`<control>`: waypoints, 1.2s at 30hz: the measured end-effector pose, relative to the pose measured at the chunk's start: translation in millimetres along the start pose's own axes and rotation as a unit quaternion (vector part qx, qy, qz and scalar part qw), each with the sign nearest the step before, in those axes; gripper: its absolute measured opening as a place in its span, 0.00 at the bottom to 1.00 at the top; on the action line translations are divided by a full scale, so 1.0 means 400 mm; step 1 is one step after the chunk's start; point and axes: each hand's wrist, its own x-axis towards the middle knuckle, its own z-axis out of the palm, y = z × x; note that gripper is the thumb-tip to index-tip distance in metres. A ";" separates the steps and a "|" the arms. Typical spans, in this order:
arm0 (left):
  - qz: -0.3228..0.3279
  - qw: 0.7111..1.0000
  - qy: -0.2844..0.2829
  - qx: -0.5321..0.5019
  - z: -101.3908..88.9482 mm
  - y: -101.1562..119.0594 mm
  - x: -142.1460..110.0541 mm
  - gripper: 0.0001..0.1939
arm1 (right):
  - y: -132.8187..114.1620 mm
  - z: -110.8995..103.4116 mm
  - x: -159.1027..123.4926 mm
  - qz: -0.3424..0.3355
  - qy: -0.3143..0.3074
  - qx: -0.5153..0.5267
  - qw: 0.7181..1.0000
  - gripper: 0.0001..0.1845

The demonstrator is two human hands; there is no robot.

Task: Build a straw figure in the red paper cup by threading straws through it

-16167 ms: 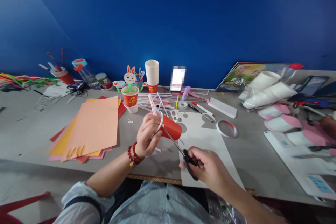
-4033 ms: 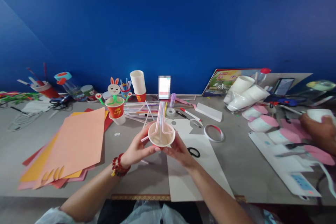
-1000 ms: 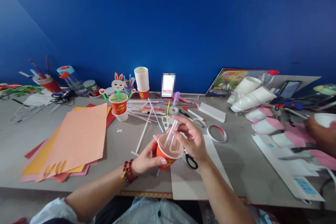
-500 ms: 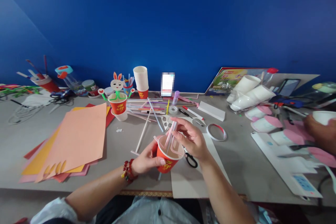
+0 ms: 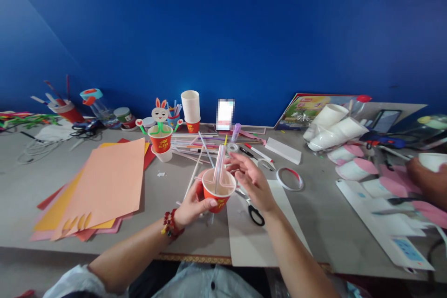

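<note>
From my head view, the left hand (image 5: pixel 193 205) is wrapped around the red paper cup (image 5: pixel 219 200) above the near part of the desk, while the right hand (image 5: pixel 253 184) has let go of the bent straws (image 5: pixel 219 165) it was pinching half a second ago. Its fingers are now spread loosely beside them; I can't tell whether a fingertip touches. The cup's mouth faces up and slightly toward me, its long axis nearly upright, and the straws rise out of it. Below the right hand, black-handled scissors (image 5: pixel 256 215) lie on a white sheet (image 5: pixel 260 244) on the grey desk (image 5: pixel 167 219). To the left I see fanned coloured paper (image 5: pixel 104 181); to the right, a roll of tape (image 5: pixel 289 179) and another person's hand (image 5: pixel 424 179) holding a white cup (image 5: pixel 432 161). Farther back stand a rabbit-faced straw figure (image 5: pixel 159 114) and stacked paper cups (image 5: pixel 190 107), before a blue wall (image 5: pixel 223 28).
</note>
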 end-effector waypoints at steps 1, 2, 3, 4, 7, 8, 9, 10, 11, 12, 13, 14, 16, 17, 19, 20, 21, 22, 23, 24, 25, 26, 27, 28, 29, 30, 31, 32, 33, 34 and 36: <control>0.009 1.000 0.007 0.001 -0.003 0.000 0.001 0.41 | 0.001 0.003 0.000 0.001 0.011 -0.004 1.000 0.23; 0.017 1.000 0.011 0.005 -0.005 0.003 0.002 0.41 | 0.001 0.006 -0.001 0.001 0.025 -0.011 1.000 0.20; 0.023 1.000 0.014 0.011 -0.006 0.007 0.004 0.41 | 0.002 0.009 -0.002 -0.004 0.038 -0.022 0.999 0.18; 0.026 0.999 0.013 0.020 -0.006 0.012 0.005 0.41 | 0.000 0.010 -0.003 -0.017 0.050 -0.037 0.998 0.16; 0.022 0.999 -0.011 0.041 0.000 0.029 0.008 0.42 | -0.023 0.010 -0.006 -0.096 0.064 -0.125 0.985 0.16; 0.020 0.999 -0.025 0.043 0.003 0.033 0.008 0.41 | -0.040 0.009 -0.006 -0.130 0.056 -0.173 0.975 0.18; 0.020 0.998 -0.039 0.045 0.005 0.036 0.009 0.40 | -0.059 0.008 -0.006 -0.161 0.038 -0.228 0.960 0.20; 0.020 0.997 -0.053 0.051 0.006 0.037 0.008 0.38 | -0.081 0.008 -0.006 -0.184 0.012 -0.287 0.940 0.23; 0.023 0.996 -0.066 0.059 0.006 0.037 0.008 0.37 | -0.104 0.009 -0.004 -0.197 -0.025 -0.342 0.919 0.23; 0.027 0.994 -0.078 0.071 0.005 0.036 0.008 0.36 | -0.125 0.011 -0.002 -0.198 -0.066 -0.391 0.896 0.24; 0.032 0.992 -0.088 0.085 0.003 0.034 0.007 0.36 | -0.144 0.014 0.000 -0.199 -0.095 -0.431 0.875 0.23; 0.039 0.989 -0.096 0.101 -0.001 0.030 0.007 0.36 | -0.158 0.018 0.003 -0.201 -0.116 -0.462 0.856 0.21; 0.051 0.984 -0.104 0.134 -0.010 0.021 0.005 0.36 | -0.175 0.027 0.010 -0.203 -0.136 -0.501 0.830 0.16; 0.056 0.982 -0.107 0.148 -0.015 0.017 0.004 0.37 | -0.178 0.031 0.014 -0.204 -0.141 -0.510 0.824 0.13; 0.058 0.977 -0.114 0.168 -0.023 0.009 0.001 0.38 | -0.179 0.036 0.021 -0.200 -0.148 -0.513 0.822 0.10; 0.057 0.976 -0.118 0.174 -0.025 0.007 0.000 0.38 | -0.178 0.037 0.024 -0.197 -0.150 -0.510 0.824 0.09; 0.056 0.975 -0.121 0.178 -0.027 0.006 -0.001 0.39 | -0.177 0.038 0.026 -0.195 -0.152 -0.506 0.827 0.09; 0.054 0.974 -0.125 0.181 -0.026 0.006 -0.001 0.39 | -0.176 0.039 0.028 -0.194 -0.153 -0.501 0.830 0.09; 0.053 0.973 -0.128 0.182 -0.025 0.008 -0.002 0.38 | -0.175 0.040 0.029 -0.195 -0.154 -0.496 0.832 0.09; 0.051 0.973 -0.131 0.182 -0.023 0.010 -0.002 0.38 | -0.173 0.041 0.029 -0.196 -0.154 -0.493 0.834 0.08; 0.051 0.973 -0.133 0.181 -0.020 0.012 -0.002 0.37 | -0.172 0.042 0.030 -0.200 -0.154 -0.490 0.835 0.07; 0.052 0.973 -0.135 0.180 -0.017 0.015 -0.002 0.35 | -0.171 0.044 0.030 -0.204 -0.152 -0.488 0.835 0.06; 0.053 0.973 -0.136 0.178 -0.014 0.017 -0.001 0.33 | -0.170 0.045 0.029 -0.209 -0.148 -0.487 0.835 0.06; 0.055 0.973 -0.137 0.177 -0.011 0.019 -0.001 0.31 | -0.169 0.046 0.029 -0.213 -0.145 -0.487 0.834 0.07; 0.059 0.973 -0.137 0.177 -0.009 0.021 -0.001 0.31 | -0.169 0.045 0.029 -0.218 -0.142 -0.487 0.834 0.07; 0.062 0.973 -0.138 0.174 -0.007 0.023 0.000 0.32 | -0.170 0.042 0.029 -0.220 -0.141 -0.484 0.835 0.07; 0.063 0.974 -0.137 0.169 -0.005 0.025 0.000 0.34 | -0.171 0.036 0.028 -0.221 -0.141 -0.478 0.838 0.06; 0.062 0.976 -0.135 0.161 -0.004 0.027 0.001 0.36 | -0.173 0.028 0.026 -0.223 -0.137 -0.467 0.845 0.06; 0.062 0.978 -0.132 0.150 -0.003 0.029 0.002 0.38 | -0.174 0.017 0.023 -0.225 -0.128 -0.451 0.854 0.09; 0.063 0.980 -0.129 0.137 -0.003 0.031 0.003 0.39 | -0.174 0.004 0.018 -0.230 -0.110 -0.431 0.865 0.12; 0.063 0.984 -0.122 0.111 -0.004 0.034 0.004 0.39 | -0.169 -0.024 0.001 -0.240 -0.063 -0.387 0.888 0.16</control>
